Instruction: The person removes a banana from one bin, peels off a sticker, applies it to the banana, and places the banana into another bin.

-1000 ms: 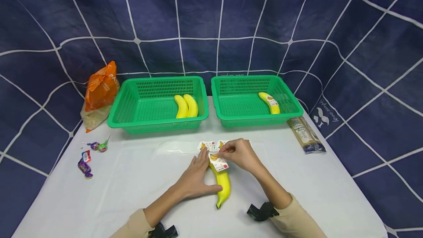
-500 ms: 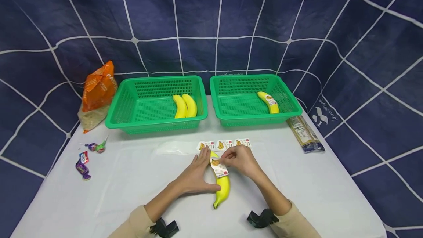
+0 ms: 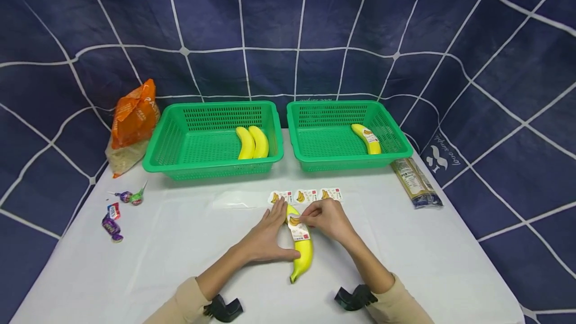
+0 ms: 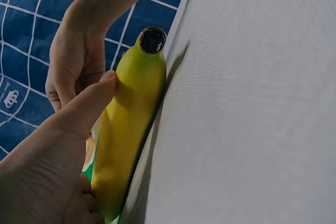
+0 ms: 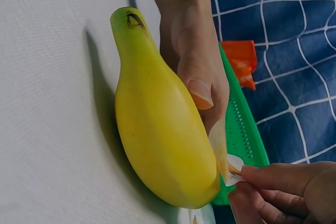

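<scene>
A banana lies on the white table near the person, its stem end pointing toward them, with a white label lying over its far half. The left hand rests against the banana's left side, fingers straight along it and thumb pressed to its near part, steadying it without closing round it. The right hand is on the banana's right side and pinches the edge of the label between thumb and fingertips; the right wrist view shows that edge lifted off the peel. Just beyond the banana, a strip of three more labels lies flat on the table. Farther back stand two green baskets side by side: the left basket holds two bananas, the right basket holds one banana with a label. An orange bag stands at the far left, some wrapped sweets lie on the left of the table, and a dark packet lies to the right.
</scene>
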